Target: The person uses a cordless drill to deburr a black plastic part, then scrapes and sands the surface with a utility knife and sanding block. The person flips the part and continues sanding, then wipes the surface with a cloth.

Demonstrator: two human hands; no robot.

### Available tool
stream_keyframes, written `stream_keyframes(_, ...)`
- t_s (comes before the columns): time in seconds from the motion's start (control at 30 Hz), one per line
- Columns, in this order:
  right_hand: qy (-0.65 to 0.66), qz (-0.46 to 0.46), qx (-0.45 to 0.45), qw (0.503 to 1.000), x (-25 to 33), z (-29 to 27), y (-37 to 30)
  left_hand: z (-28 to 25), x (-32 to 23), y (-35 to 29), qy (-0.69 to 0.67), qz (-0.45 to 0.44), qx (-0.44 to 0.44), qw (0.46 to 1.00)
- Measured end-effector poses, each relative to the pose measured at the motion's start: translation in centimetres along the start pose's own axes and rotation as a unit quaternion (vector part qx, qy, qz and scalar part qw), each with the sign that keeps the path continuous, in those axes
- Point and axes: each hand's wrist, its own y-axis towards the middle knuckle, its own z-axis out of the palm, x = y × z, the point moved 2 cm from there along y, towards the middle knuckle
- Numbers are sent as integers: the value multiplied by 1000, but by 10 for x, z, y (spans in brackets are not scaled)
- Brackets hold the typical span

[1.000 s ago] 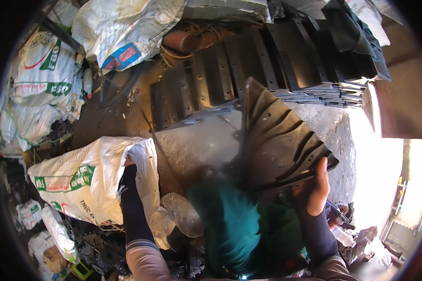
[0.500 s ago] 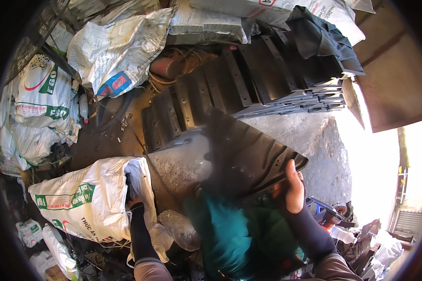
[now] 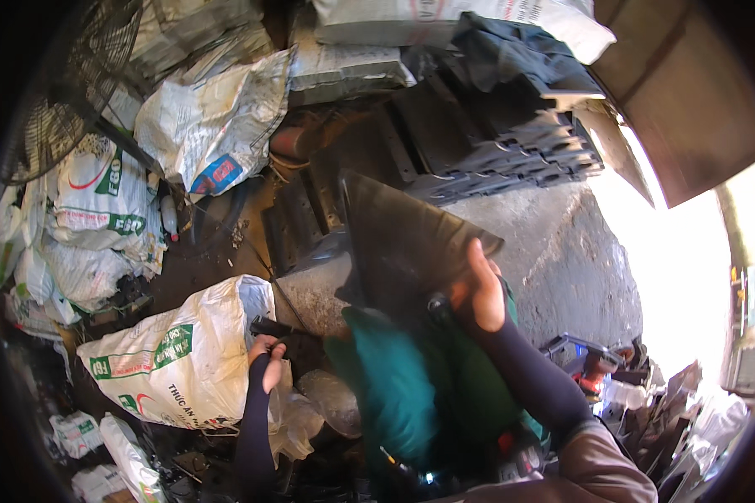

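concrete behind, panel extends left from right hand.

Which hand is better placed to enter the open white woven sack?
Left, probably: the left hand, holding a small dark piece, is beside the open white woven sack; the right hand, farther away, holds a large dark panel.

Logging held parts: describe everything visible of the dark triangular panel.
The dark triangular panel looks like slightly glossy plastic, with faint ridges near its right end; blur hides finer detail. It is tilted, one corner toward the upper left, over the green-clad lap. The right hand grips its right end, thumb on the visible face. Whether its lower edge touches the lap is unclear.
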Motion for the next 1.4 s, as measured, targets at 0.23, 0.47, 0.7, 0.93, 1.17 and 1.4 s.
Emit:
stream_keyframes(0.23, 127, -68, 51, 988, 31, -36, -18, -64, -172, -97, -273, 205, -65, 938)
stream_keyframes(0.47, -16, -142, 33, 989, 85, -112, -84, -24, -231, -167, -306, 237, -105, 916)
stream_keyframes(0.7, -15, -75, 38, 996, 82, -136, -125, 52, -195, -215, -329, 212, 36, 919)
stream_keyframes(0.93, -125, -41, 107, 986, 54, -88, -159, 20, -171, -218, -54, -154, 357, 920)
stream_keyframes(1.17, -56, -45, 211, 975, 38, -45, -186, 28, -163, -183, -91, -6, 251, 964)
stream_keyframes(1.4, -408, -64, 222, 883, 97, -154, -193, 35, -165, -163, -162, 70, 153, 972)
